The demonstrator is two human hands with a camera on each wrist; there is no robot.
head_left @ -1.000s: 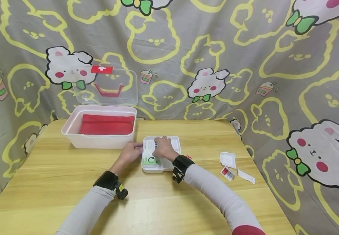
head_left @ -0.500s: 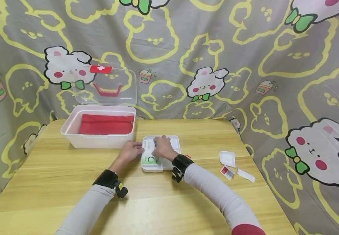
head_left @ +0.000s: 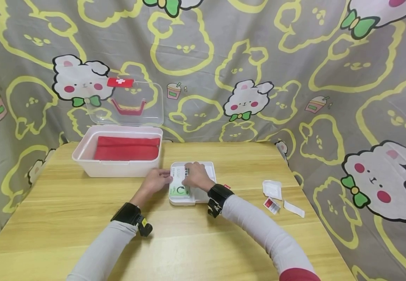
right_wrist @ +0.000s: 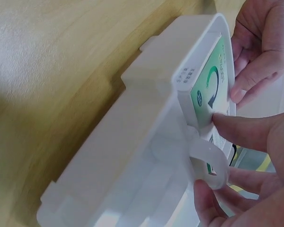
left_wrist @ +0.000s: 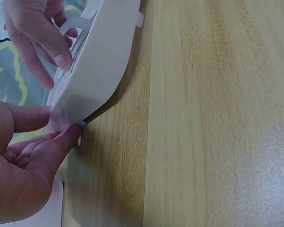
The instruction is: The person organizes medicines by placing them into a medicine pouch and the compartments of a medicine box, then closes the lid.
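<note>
A white compartment tray (head_left: 204,193) with a raised handle (right_wrist: 210,161) sits on the table. A green-and-white printed box (head_left: 180,182) lies in its left compartment. My left hand (head_left: 156,181) pinches the tray's left edge, its thumb at the upper rim and its fingers at the lower edge. My right hand (head_left: 197,176) reaches over the tray from the right. In the right wrist view its thumb touches the face of the box, while the other fingers spread out near the handle. Part of the box is hidden behind the right hand in the head view.
Behind on the left stands a white first-aid bin (head_left: 118,168) with its clear lid (head_left: 150,103) raised and a red zip pouch (head_left: 127,148) inside. To the right lie a white packet (head_left: 272,189), a red-and-white sachet (head_left: 271,205) and a white strip (head_left: 294,208).
The right hand and wrist have shifted very slightly to the right. The left hand, the tray and the box look unchanged.
</note>
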